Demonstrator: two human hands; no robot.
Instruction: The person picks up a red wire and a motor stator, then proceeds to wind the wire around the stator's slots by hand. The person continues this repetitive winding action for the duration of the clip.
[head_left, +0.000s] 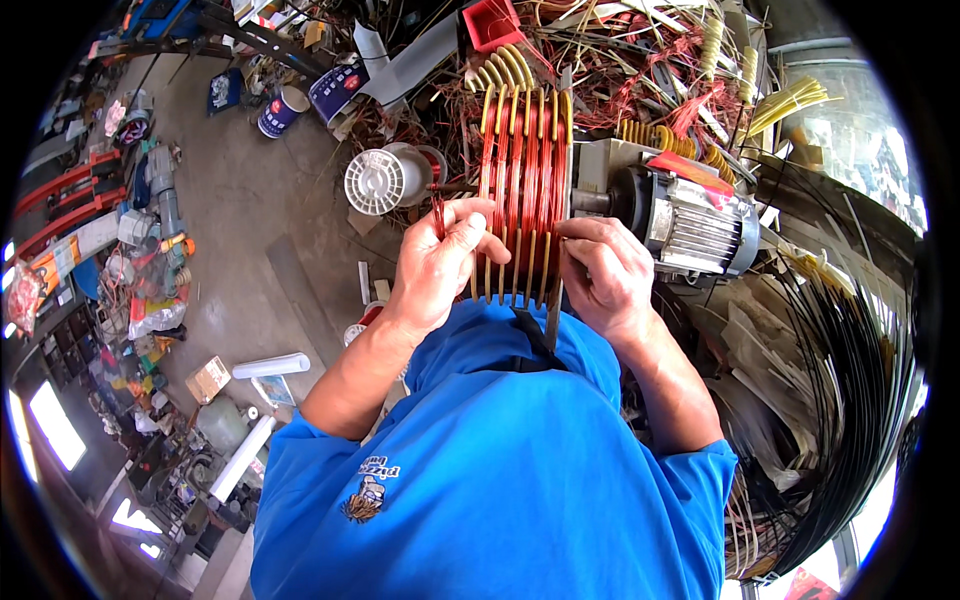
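In front of my waist stands a winding former (pixel 563 130) with several yellow-edged dividers, and coils of red copper wire (pixel 515 170) fill its slots. My left hand (pixel 445 255) is at the former's left side, fingers curled and thumb near the forefinger. A short bundle of red wire (pixel 438 217) shows in its grip. My right hand (pixel 608 265) is at the former's right edge, fingers bent and pressed together. Whatever they pinch is hidden. To the right of the former, a shaft leads to a grey-and-black electric motor (pixel 695 228).
A white slotted spool (pixel 374 182) lies left of the former. Paint buckets (pixel 283 110) stand farther off on the concrete floor (pixel 225 240). Scrap wire (pixel 640 60) and a red tray (pixel 491 22) are piled beyond. Black cable strands (pixel 860 440) hang at the right.
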